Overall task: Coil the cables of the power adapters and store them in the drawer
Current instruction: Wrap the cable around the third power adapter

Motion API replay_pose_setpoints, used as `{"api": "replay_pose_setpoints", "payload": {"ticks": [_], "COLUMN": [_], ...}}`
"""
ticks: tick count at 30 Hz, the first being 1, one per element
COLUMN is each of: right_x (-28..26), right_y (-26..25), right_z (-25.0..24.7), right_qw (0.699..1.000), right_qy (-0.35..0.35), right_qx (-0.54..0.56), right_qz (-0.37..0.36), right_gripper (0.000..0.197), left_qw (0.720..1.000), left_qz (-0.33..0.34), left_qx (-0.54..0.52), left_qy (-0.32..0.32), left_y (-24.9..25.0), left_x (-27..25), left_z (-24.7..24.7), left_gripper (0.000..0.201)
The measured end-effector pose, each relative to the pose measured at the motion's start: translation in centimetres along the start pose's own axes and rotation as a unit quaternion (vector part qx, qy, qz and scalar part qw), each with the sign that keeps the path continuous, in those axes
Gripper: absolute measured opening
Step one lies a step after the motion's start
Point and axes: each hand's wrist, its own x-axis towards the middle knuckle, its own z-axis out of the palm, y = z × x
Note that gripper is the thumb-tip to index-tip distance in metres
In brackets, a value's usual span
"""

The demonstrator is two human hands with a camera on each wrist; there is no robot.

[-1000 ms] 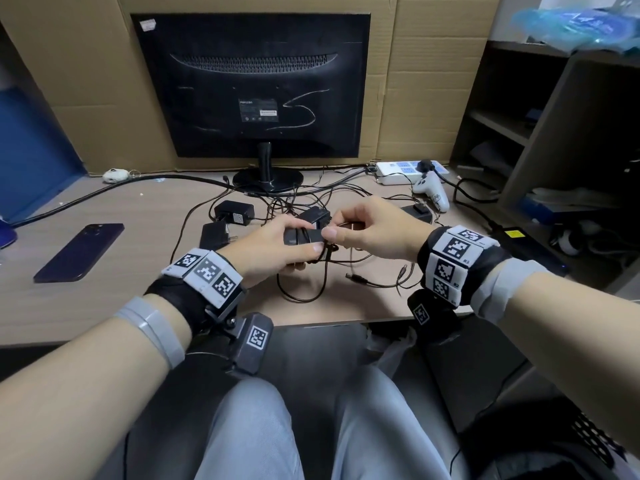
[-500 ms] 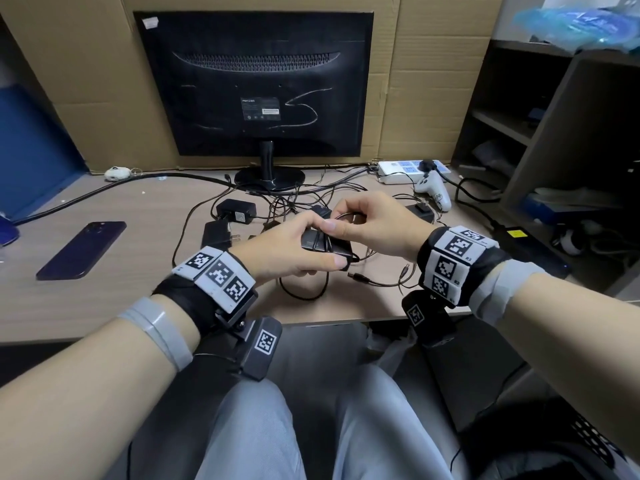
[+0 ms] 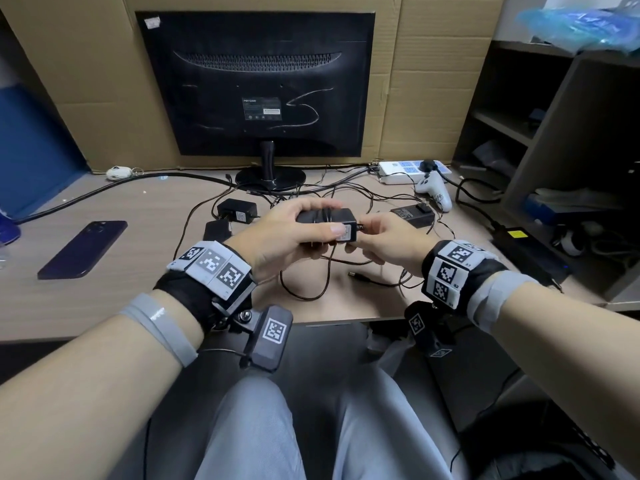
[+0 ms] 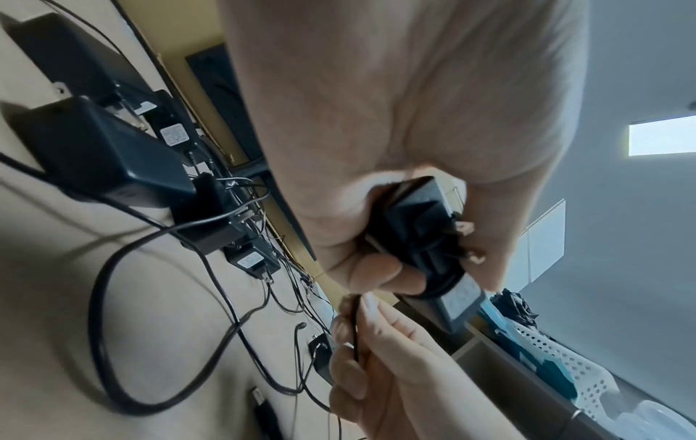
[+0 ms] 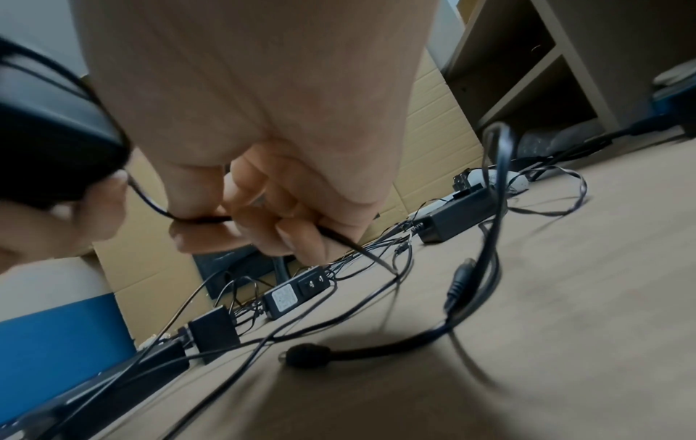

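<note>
My left hand [image 3: 287,233] grips a black power adapter [image 3: 327,221] above the desk, fingers over its top and thumb on its labelled end; a few turns of thin cable wrap round its body. The left wrist view shows the adapter [image 4: 425,238] with its plug prongs bare. My right hand [image 3: 384,242] pinches the adapter's thin black cable [image 5: 196,219] just right of the adapter. The loose cable [image 3: 304,292] hangs to the desk in a loop and ends in a barrel plug [image 3: 358,277]. More black adapters [image 3: 237,211] [image 3: 414,214] lie among tangled wires behind my hands.
A monitor [image 3: 256,84] on its stand sits at the back against cardboard. A dark phone [image 3: 83,249] lies at the left. A white power strip [image 3: 412,169] and white game controller [image 3: 434,192] are at the back right. Open shelves [image 3: 554,133] stand to the right.
The left hand has turned the adapter and lifted it a little. The right hand has swung from above the adapter down to its right end, bringing the cable round.
</note>
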Motion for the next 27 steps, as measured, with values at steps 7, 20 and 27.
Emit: {"api": "replay_pose_setpoints", "payload": {"ticks": [7,20,27], "right_x": [-0.1,-0.8,-0.8], "right_y": [-1.5,-3.4,-3.4], "right_z": [0.9,-0.7,-1.0], "right_qw": [0.994,0.985,0.989], "right_qy": [-0.038,0.011,0.046], "right_qx": [-0.097,-0.101,-0.051], "right_qz": [-0.025,-0.137,-0.134], "right_gripper": [0.022,0.024,0.021], "left_qw": [0.988,0.987,0.985], "left_qz": [-0.007,-0.034,-0.002], "left_qx": [-0.011,0.148,0.17], "left_qy": [0.154,0.056,0.012], "left_y": [-1.4,-1.8,-0.7], "left_x": [1.4,-0.1,-0.5], "left_z": [-0.6,-1.2,0.2], "left_gripper": [0.048,0.056,0.058]}}
